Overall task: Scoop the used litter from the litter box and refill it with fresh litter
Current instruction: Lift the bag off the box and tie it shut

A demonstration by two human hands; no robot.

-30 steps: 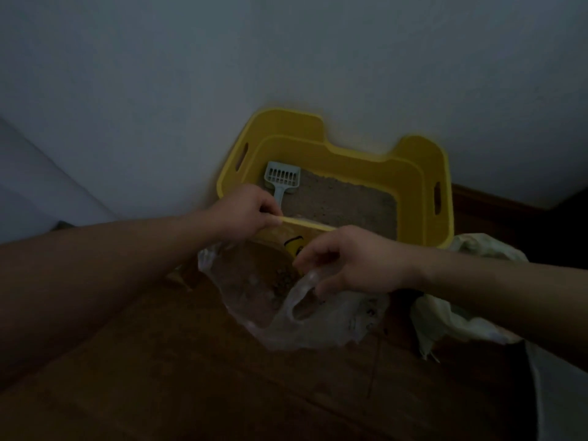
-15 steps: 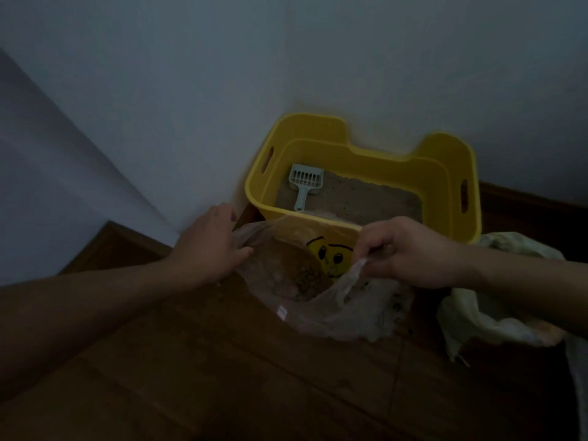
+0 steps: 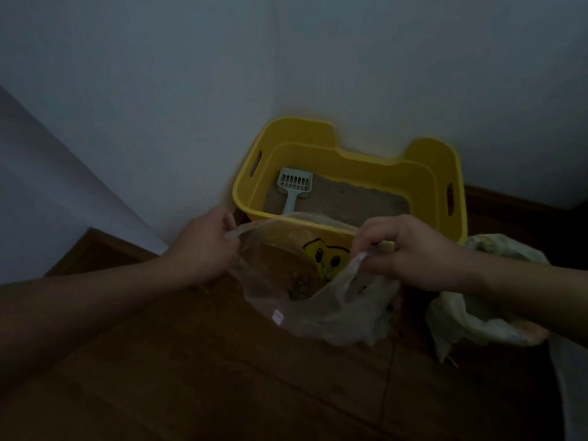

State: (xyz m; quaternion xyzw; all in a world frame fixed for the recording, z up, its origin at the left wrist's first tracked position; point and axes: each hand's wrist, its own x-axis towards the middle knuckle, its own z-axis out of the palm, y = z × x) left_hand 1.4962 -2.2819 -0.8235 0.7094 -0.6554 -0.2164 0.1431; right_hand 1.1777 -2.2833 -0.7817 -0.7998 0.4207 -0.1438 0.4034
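A yellow litter box [image 3: 423, 167] stands in the corner against the wall, with sandy litter [image 3: 350, 198] inside. A pale blue slotted scoop [image 3: 294, 186] lies on the litter at the box's left end. In front of the box a clear plastic bag [image 3: 321, 310] rests on the floor, with a small heap of scooped clumps [image 3: 299, 286] in it. My left hand [image 3: 203, 246] pinches the bag's left handle. My right hand [image 3: 410, 249] pinches the right handle. The two hands hold the bag's mouth spread apart.
A crumpled pale bag [image 3: 477, 316] lies on the wooden floor [image 3: 222, 377] to the right, partly under my right forearm. White walls close off the back and left. A dark skirting board [image 3: 521, 205] runs behind the box at the right.
My left hand has closed on the bag's left handle; half a second ago it lay flat beside the bag. Both hands have drawn the bag's mouth wider.
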